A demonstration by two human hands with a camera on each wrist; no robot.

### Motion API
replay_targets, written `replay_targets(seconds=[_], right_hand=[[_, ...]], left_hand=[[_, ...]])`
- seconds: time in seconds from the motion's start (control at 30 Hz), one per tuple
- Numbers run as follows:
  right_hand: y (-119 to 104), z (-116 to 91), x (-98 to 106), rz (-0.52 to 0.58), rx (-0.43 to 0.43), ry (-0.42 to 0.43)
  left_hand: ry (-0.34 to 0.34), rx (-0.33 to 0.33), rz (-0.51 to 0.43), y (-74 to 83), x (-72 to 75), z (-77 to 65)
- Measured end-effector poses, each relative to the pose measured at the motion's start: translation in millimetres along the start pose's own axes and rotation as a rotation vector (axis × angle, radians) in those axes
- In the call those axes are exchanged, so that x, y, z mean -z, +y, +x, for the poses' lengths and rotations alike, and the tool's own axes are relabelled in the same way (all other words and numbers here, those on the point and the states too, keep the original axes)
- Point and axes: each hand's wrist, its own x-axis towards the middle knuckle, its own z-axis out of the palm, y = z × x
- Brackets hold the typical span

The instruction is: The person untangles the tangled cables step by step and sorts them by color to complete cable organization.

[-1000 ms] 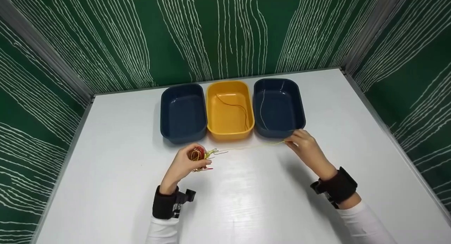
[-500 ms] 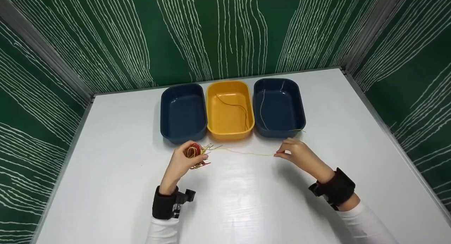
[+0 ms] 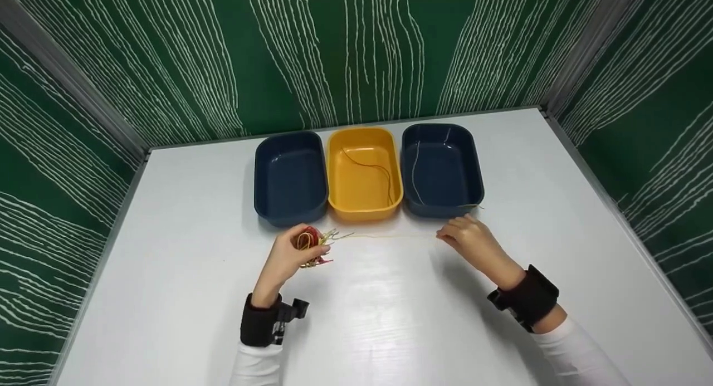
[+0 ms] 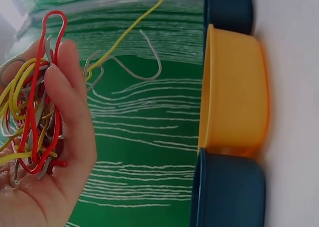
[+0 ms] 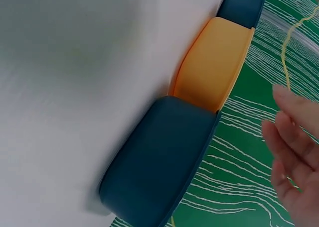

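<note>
A green wall (image 3: 370, 52) backs the white table (image 3: 178, 274), where three bins stand side by side at the far edge: left bin (image 3: 289, 180), yellow bin (image 3: 365, 214) and right bin (image 3: 445, 177). The right hand (image 3: 473, 242) is just on the near side of the right bin, its fingertips pinching the end of a yellow wire. The left hand (image 3: 285, 262), near the left bin, has fingers and thumb curled round the bundle (image 3: 309, 241) of red, yellow and grey wires, held above the table. Between the hands runs that yellow wire (image 4: 132, 28), nearly straight. From here, I'd say, a hard pull could tighten the tangle or drag out others with it, since a grey wire (image 4: 160, 66) curls close beside its root; so thin a wire could also slip the pinch. A brown wire (image 3: 367, 165) lies in the yellow bin, a pale wire (image 3: 414, 171) in the right. A yellow tip (image 3: 472, 206) overhangs the right bin's near rim, where a brush of the right hand might knock it loose.
</note>
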Motion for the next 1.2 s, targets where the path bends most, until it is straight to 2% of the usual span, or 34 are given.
replay_targets(seconds=[0.17,0.37,0.63,1.03,1.2], right_hand=[[6,2,5,-0.023,0.01,0.107],[14,7,10,0.021,0.018,0.147],[24,3,11,0.044,0.014,0.154],[38,-6,20,0.043,-0.047,0.172],[43,-9,24,0.038,-0.045,0.178]], left_hand=[[-0.029,-0.012,0.011,0.5,4.4,-2.6],[-0.091,-0.039,0.002,2.1,8.1,-3.9],[-0.163,-0.057,-0.03,0.7,10.4,-6.3],[-0.133,-0.069,-0.017,-1.5,17.2,-3.8],[-0.109,-0.069,-0.008,-3.3,19.8,-3.4]])
